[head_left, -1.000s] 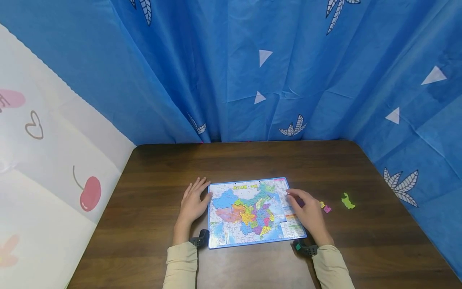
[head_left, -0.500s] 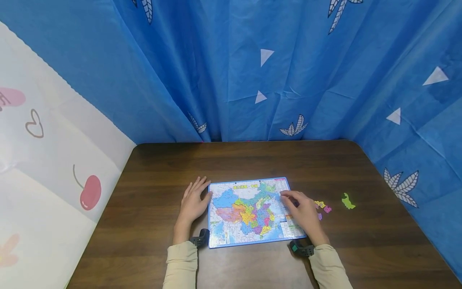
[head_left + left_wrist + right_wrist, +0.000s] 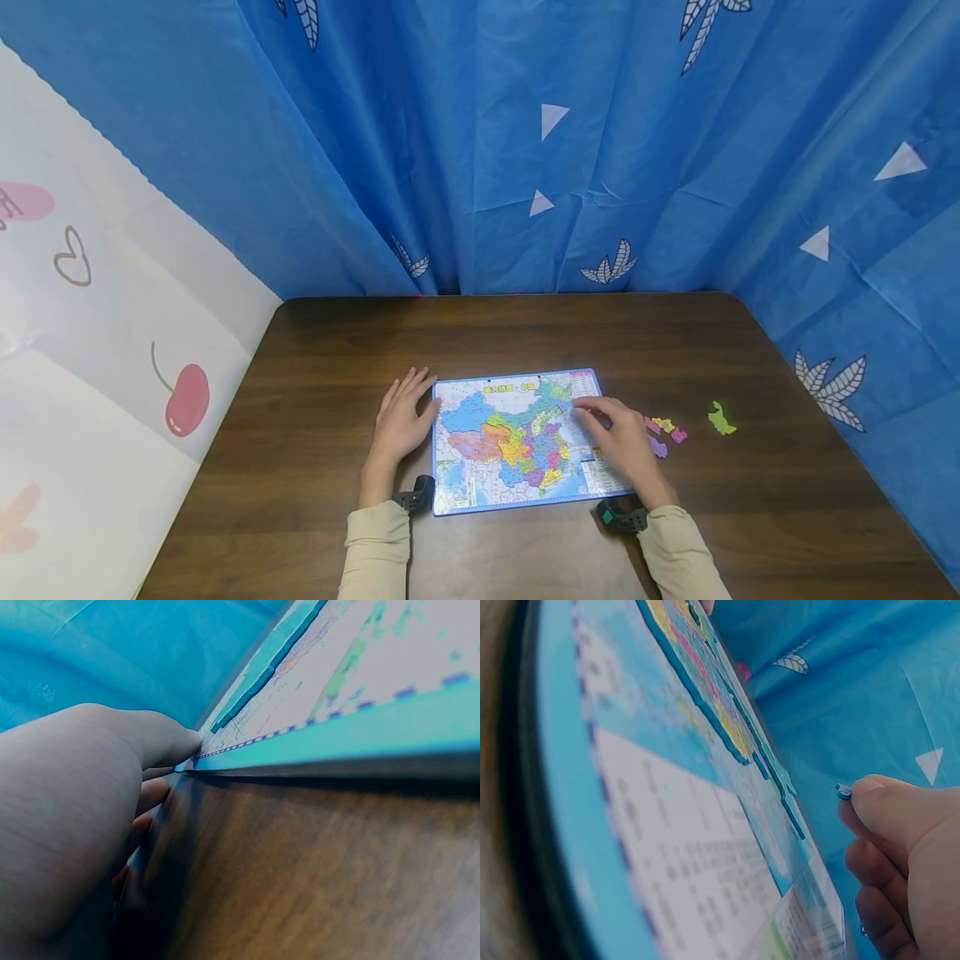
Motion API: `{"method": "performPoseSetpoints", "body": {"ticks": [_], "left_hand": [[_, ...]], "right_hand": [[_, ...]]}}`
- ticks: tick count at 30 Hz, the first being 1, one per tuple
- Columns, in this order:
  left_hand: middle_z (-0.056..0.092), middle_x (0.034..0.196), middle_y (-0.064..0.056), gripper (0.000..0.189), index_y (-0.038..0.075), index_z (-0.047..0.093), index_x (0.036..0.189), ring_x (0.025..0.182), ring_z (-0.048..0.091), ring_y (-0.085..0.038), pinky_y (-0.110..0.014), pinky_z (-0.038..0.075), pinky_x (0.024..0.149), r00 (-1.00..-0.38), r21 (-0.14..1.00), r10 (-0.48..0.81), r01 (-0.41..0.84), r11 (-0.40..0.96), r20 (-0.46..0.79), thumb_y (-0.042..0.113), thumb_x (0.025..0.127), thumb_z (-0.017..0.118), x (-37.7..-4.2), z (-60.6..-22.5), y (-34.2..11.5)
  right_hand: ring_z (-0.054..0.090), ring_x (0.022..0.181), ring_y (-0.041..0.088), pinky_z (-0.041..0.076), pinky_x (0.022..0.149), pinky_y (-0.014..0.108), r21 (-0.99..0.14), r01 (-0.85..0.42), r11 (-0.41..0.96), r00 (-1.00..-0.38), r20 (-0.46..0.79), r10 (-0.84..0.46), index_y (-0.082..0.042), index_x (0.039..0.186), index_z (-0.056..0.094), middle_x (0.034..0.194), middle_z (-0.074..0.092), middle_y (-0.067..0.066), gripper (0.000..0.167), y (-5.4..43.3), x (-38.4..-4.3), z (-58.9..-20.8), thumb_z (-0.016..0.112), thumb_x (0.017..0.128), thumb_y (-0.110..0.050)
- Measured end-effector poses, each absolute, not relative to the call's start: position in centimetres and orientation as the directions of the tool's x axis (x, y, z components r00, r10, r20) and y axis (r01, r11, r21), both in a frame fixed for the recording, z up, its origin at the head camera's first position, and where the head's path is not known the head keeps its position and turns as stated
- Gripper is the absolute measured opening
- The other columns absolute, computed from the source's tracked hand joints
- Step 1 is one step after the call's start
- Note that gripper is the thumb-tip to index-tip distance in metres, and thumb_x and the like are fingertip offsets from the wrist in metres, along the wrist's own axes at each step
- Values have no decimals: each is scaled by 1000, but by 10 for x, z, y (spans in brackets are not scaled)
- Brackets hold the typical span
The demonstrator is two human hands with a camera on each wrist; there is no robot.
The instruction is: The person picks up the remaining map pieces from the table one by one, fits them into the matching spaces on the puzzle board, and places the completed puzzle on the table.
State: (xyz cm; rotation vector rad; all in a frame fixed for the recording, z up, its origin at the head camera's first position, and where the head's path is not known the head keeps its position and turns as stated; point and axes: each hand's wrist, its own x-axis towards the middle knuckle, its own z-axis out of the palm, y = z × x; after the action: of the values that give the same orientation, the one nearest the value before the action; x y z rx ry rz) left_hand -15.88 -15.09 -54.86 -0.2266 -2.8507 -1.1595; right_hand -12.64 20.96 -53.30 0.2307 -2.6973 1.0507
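Observation:
A map puzzle board (image 3: pixel 465 492) with a blue rim lies on the table, many coloured pieces set in its middle. My left hand (image 3: pixel 401 425) rests along its left edge with the fingers extended. In the left wrist view its thumb (image 3: pixel 169 739) touches the board's edge. Over the right part of the board is my right hand (image 3: pixel 622 437). Between thumb and forefinger it pinches a small blue puzzle piece (image 3: pixel 844 791), apart from the board in the right wrist view. Most of that piece is hidden by the fingertips.
Several loose puzzle pieces lie right of the board, among them a yellow piece (image 3: pixel 663 424), a magenta piece (image 3: pixel 678 435) and a purple piece (image 3: pixel 658 447). A green piece (image 3: pixel 722 418) lies farther right. A blue curtain (image 3: pixel 480 167) hangs behind the brown table (image 3: pixel 337 333).
My right hand has moved left from the board's right edge to over the map, uncovering more loose pieces behind it. My left hand has stayed in place.

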Motion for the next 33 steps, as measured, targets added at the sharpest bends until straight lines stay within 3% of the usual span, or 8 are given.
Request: {"method": "performPoseSetpoints", "body": {"ticks": [10,33], "left_hand": [[40,164,-12,49,9,55,149,157,26,-32,-51,9,129,-988,687,115,153,710,102,24,102,62,-159,-549,-151],[40,164,-10,49,10,55,149,158,25,-29,-50,9,130,-988,686,118,151,711,95,26,103,61,-159,-549,-153]], "right_hand": [[66,88,13,59,79,25,-640,-238,730,-962,261,-85,-18,114,78,103,76,0,21,205,-129,-532,78,93,-20],[66,89,9,60,79,30,-658,-368,656,-928,307,-212,-17,111,77,103,76,-5,18,182,-134,-534,77,93,-13]]}}
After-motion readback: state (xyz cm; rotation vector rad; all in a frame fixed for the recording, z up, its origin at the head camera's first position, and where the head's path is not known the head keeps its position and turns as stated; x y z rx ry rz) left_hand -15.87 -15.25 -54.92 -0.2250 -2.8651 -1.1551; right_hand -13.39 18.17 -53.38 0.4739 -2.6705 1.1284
